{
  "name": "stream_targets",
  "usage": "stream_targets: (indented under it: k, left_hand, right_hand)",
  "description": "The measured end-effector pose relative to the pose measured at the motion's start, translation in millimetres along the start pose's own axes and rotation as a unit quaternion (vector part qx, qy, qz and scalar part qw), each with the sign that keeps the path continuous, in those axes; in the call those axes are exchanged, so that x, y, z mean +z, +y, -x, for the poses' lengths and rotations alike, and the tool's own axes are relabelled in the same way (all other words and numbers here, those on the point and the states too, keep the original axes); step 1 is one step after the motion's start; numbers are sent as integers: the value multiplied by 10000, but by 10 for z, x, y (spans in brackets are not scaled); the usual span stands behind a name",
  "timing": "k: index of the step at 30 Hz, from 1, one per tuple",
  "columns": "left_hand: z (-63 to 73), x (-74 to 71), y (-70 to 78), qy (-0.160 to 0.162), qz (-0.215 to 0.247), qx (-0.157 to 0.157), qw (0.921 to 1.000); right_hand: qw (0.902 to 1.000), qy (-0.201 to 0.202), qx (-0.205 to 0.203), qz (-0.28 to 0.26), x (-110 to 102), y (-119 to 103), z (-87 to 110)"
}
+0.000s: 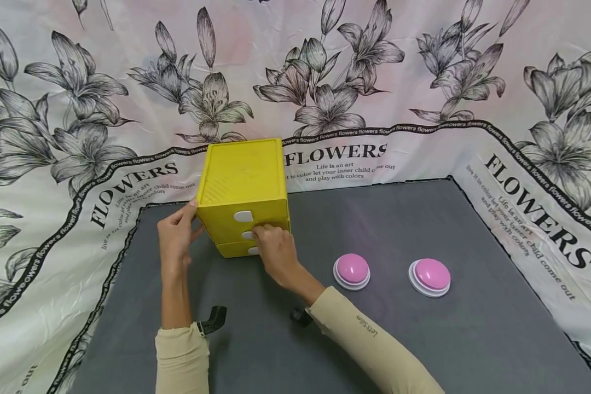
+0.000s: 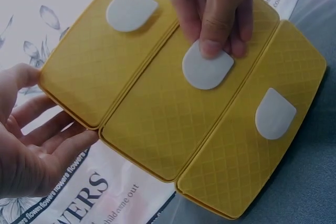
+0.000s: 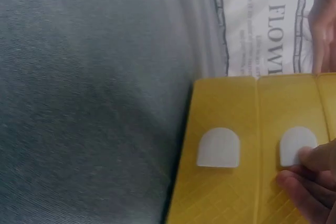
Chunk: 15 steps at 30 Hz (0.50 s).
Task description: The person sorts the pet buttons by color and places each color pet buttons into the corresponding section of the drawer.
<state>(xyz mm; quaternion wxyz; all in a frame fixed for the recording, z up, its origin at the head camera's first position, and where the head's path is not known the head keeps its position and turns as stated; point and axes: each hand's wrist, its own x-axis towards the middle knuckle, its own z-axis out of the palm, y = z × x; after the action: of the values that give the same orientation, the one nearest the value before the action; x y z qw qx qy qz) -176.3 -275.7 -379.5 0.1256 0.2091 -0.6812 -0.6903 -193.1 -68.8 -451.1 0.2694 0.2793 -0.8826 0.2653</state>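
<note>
A yellow box of stacked drawers (image 1: 241,175) stands near the back of the table, its front bearing three white tab handles. My right hand (image 1: 277,249) pinches the middle drawer's handle (image 2: 205,69), thumb on the tab's face. Above it, the upper drawer's handle (image 1: 243,216) is untouched, and so is the bottom drawer's handle (image 3: 219,147). At the box's left side, my left hand (image 1: 174,235) steadies it, its fingertips touching the side and front edge with the fingers mostly extended. All three drawer fronts look about flush; the drawers' insides are hidden.
Two pink push buttons on white bases, a nearer-left one (image 1: 352,271) and a right one (image 1: 430,276), sit to the right of the box on the grey table cloth (image 1: 384,219). A flower-printed white cloth (image 1: 345,158) borders the back and sides.
</note>
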Motion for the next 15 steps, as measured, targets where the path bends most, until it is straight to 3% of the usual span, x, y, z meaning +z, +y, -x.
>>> stream_targets:
  k: [4, 9, 15]
  left_hand:
    - [4, 1, -2, 14, -15, -28, 10000]
    - [1, -10, -25, -35, 44, -74, 10000]
    - [-19, -1, -10, -35, 156, -146, 9998]
  right_hand:
    - [9997, -187, 80, -136, -25, 9, 14]
    - [9942, -502, 622, -721, -136, -6, 81]
    - [9825, -1384, 1014, -728, 1, 35, 237]
